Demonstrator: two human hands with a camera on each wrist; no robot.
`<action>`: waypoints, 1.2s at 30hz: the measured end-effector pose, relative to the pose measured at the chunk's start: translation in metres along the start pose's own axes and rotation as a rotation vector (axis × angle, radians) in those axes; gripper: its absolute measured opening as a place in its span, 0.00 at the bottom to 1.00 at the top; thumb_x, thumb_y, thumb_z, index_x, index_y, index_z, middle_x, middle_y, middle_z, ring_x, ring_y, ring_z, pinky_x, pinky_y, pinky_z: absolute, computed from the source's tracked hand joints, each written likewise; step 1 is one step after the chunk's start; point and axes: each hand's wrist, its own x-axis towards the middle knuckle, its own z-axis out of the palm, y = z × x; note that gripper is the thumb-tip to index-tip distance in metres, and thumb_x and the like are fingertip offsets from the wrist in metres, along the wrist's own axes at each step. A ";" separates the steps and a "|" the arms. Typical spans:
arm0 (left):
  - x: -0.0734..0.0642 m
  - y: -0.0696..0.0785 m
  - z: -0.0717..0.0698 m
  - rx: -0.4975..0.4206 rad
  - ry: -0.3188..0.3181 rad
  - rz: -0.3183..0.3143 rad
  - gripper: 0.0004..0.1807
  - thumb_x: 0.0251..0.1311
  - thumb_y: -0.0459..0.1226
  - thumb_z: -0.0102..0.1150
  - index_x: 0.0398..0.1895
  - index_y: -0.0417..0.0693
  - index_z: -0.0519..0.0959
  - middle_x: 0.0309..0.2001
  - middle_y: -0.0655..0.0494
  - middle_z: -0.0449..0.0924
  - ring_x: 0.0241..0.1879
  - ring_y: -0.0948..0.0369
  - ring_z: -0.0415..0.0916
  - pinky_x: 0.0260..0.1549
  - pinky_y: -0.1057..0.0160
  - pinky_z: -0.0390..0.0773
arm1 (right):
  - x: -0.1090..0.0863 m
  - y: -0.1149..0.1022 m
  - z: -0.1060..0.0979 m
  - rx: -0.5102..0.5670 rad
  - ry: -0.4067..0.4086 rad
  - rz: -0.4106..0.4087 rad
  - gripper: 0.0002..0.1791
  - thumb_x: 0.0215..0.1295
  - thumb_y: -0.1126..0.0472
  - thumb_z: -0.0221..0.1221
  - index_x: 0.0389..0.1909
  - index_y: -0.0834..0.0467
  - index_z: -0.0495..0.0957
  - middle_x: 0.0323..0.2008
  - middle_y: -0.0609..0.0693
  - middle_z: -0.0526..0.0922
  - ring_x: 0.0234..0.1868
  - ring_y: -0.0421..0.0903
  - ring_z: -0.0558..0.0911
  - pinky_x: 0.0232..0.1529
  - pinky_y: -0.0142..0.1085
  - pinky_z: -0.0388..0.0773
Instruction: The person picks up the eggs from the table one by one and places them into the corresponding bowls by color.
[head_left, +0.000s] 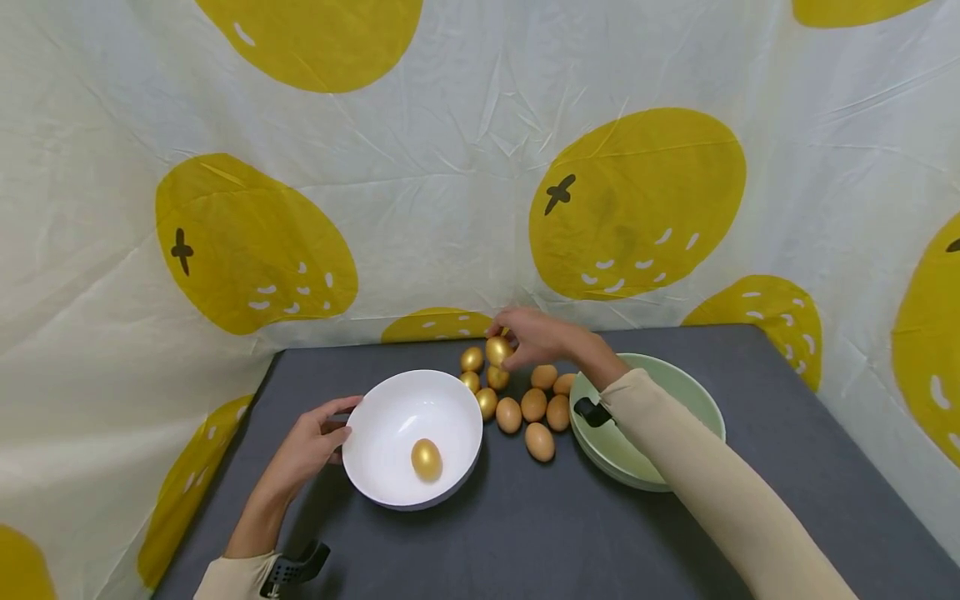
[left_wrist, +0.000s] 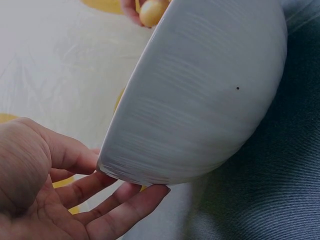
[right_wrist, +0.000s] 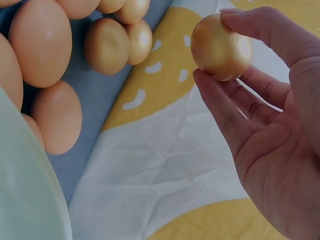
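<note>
My left hand (head_left: 300, 450) holds the white bowl (head_left: 393, 417) by its left side, and the bowl tilts toward me. In the left wrist view the thumb is at the rim and the fingers touch the underside of the bowl (left_wrist: 200, 100). One gold egg (head_left: 427, 460) lies inside the bowl. Behind the bowl, my right hand (head_left: 536, 335) pinches another gold egg (head_left: 498, 351) between thumb and fingertips. The right wrist view shows this egg (right_wrist: 221, 47) raised clear of the other eggs. Several more gold eggs (head_left: 487, 404) lie on the table just below it.
Several brown eggs (head_left: 534, 405) sit between the white bowl and a light green bowl (head_left: 678, 396), which appears stacked on another. My right forearm crosses above the green bowl. The dark grey table (head_left: 525, 533) meets a fruit-patterned cloth (head_left: 442, 250) at its back edge.
</note>
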 end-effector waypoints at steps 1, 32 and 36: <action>0.000 0.000 0.000 0.002 0.001 -0.001 0.27 0.71 0.29 0.54 0.73 0.44 0.69 0.68 0.36 0.70 0.57 0.44 0.77 0.36 0.54 0.85 | -0.001 -0.001 0.000 0.007 0.001 -0.002 0.31 0.60 0.56 0.66 0.64 0.62 0.74 0.60 0.56 0.76 0.55 0.52 0.80 0.54 0.44 0.79; 0.000 -0.002 0.000 0.016 0.001 0.004 0.27 0.71 0.28 0.53 0.73 0.43 0.69 0.68 0.36 0.69 0.57 0.43 0.77 0.34 0.56 0.85 | -0.023 -0.059 0.024 0.075 0.020 -0.179 0.24 0.63 0.60 0.68 0.59 0.57 0.76 0.52 0.49 0.74 0.49 0.42 0.77 0.51 0.34 0.79; 0.001 -0.002 0.000 0.022 0.000 0.002 0.27 0.71 0.28 0.53 0.73 0.44 0.68 0.69 0.37 0.69 0.57 0.43 0.77 0.35 0.56 0.85 | -0.023 -0.062 0.030 0.068 0.026 -0.199 0.24 0.62 0.60 0.68 0.59 0.57 0.76 0.52 0.48 0.75 0.48 0.42 0.77 0.51 0.38 0.81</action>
